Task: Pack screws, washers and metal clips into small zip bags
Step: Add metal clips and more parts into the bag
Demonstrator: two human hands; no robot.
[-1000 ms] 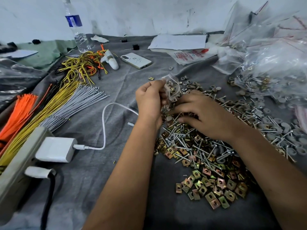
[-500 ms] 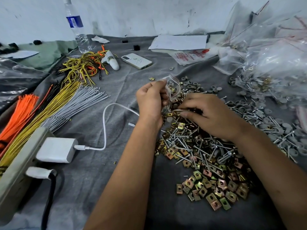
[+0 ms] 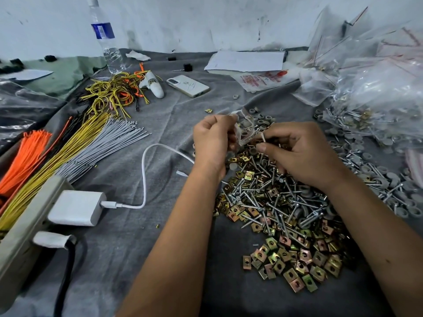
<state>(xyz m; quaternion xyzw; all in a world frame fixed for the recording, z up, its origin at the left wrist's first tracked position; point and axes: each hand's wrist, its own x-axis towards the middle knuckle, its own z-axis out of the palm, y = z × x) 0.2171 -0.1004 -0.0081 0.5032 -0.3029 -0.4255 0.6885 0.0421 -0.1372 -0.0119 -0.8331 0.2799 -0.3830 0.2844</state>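
My left hand [image 3: 211, 139] pinches a small clear zip bag [image 3: 245, 126] by its edge, holding it up over the grey cloth. My right hand [image 3: 297, 154] pinches a silver screw [image 3: 263, 136], its tip pointing toward the bag's mouth. Below both hands lies a heap of loose screws [image 3: 270, 197] mixed with brass-coloured square metal clips [image 3: 295, 266]. Grey round washers [image 3: 263, 121] are scattered behind the bag and off to the right.
Filled clear bags [image 3: 377, 97] pile up at the right. A phone [image 3: 188, 85], a water bottle [image 3: 105, 37] and papers [image 3: 246, 61] lie at the back. Bundles of orange, yellow and grey cable ties [image 3: 68, 149], a white charger [image 3: 77, 208] and a power strip [image 3: 20, 243] occupy the left.
My right hand has lifted from the screw heap with a screw and brought it up to the bag. My left hand keeps holding the bag in about the same place.
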